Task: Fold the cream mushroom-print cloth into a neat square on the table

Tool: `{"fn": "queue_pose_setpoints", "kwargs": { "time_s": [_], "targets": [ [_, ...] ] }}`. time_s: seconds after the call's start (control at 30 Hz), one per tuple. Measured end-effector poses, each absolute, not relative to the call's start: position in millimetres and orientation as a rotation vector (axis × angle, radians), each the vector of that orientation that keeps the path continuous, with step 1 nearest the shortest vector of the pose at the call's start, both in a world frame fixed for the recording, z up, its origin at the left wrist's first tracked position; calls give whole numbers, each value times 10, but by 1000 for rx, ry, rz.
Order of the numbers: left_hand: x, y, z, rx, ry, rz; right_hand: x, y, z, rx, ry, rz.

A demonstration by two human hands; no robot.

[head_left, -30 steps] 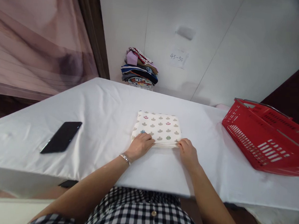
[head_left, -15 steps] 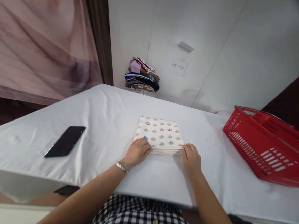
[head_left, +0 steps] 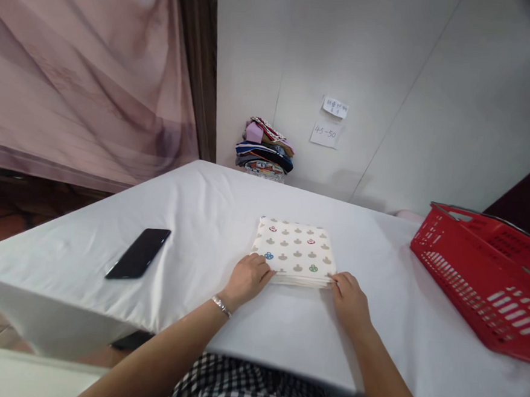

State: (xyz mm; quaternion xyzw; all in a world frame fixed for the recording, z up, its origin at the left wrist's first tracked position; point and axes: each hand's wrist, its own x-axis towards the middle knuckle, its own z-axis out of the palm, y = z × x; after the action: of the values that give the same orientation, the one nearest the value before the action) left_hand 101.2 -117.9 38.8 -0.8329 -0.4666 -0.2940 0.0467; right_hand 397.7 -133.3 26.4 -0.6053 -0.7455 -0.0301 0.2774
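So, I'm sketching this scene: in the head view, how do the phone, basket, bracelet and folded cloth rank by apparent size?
Largest to smallest:
1. Basket, though cut off by the picture's edge
2. Folded cloth
3. Phone
4. Bracelet

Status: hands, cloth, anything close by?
Left hand on near-left corner, right hand pinching near-right corner of patterned cloth. Cloth folded flat on table. Black device left, red basket right, neither touching it.

one held bundle (head_left: 294,249), one basket (head_left: 463,261), one phone (head_left: 138,254), two papers (head_left: 326,134)
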Motion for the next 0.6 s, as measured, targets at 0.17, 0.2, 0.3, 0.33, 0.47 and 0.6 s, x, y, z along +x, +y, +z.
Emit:
{"fn": "queue_pose_setpoints", "kwargs": {
  "time_s": [0.17,0.2,0.3,0.33,0.47,0.6],
  "targets": [
    [949,-1182,404,-2454,-1692,-897,4033,-1331,303,-1670,-2034,-32],
    [951,-1181,408,-2461,-1716,-894,4039,-1316,332,-1670,-2061,-43],
    [974,-1176,413,-2490,-1717,-893,3957,-1232,476,-1578,-2125,-131],
    [985,-1175,412,-2490,-1710,-894,3883,-1192,538,-1521,-2121,-157],
    [1012,-1183,402,-2476,-1692,-895,3406,-964,761,-1312,-2082,-103],
    [991,-1218,380,-2490,-1686,-909,3064,-658,771,-1431,-2253,18]
  ]
}}
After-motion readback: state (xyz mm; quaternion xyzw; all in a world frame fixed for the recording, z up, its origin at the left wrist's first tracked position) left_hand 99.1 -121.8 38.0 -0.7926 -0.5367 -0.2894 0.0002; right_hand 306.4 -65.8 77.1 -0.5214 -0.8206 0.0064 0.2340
